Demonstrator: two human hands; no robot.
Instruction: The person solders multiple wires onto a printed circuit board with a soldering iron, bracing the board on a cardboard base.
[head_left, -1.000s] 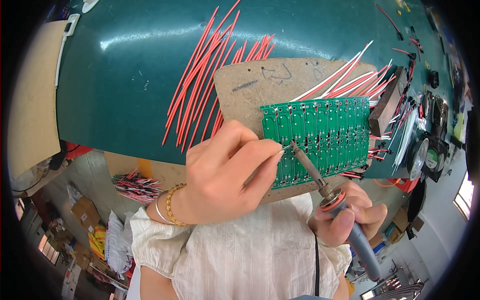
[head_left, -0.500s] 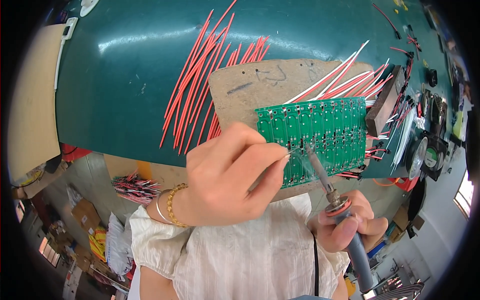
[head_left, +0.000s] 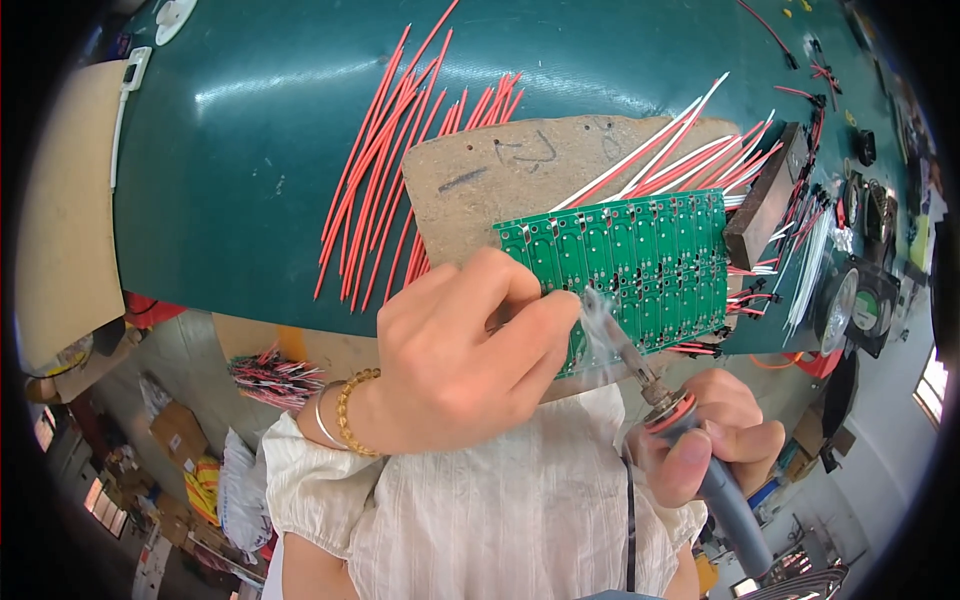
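My right hand [head_left: 720, 430] grips the dark handle of a soldering iron [head_left: 738, 515]. Its metal tip meets the near left part of a green circuit board panel [head_left: 655, 250], and pale smoke curls up around it. Just left of the tip, my left hand [head_left: 465, 345] is pinched over the board's left edge. A thin strand of solder wire showed at its fingertips earlier; now the fingers mostly hide it. The panel, patterned with repeated pads and holes, lies on a worn brown board [head_left: 440, 195]. Red and white wires [head_left: 680, 165] stick out past the panel's far edge.
Loose red wires [head_left: 375, 180] are spread on the green table [head_left: 220, 180] at the left. A dark rectangular block [head_left: 765, 205] rests over wires at the panel's right. Beyond it are white wires [head_left: 812, 265], black connectors and a fan [head_left: 872, 310]. A wire bundle [head_left: 275, 375] lies below the table edge.
The iron's tip has shifted left along the panel, closer to my left fingertips. Smoke around the tip is thicker. The whole view has moved slightly.
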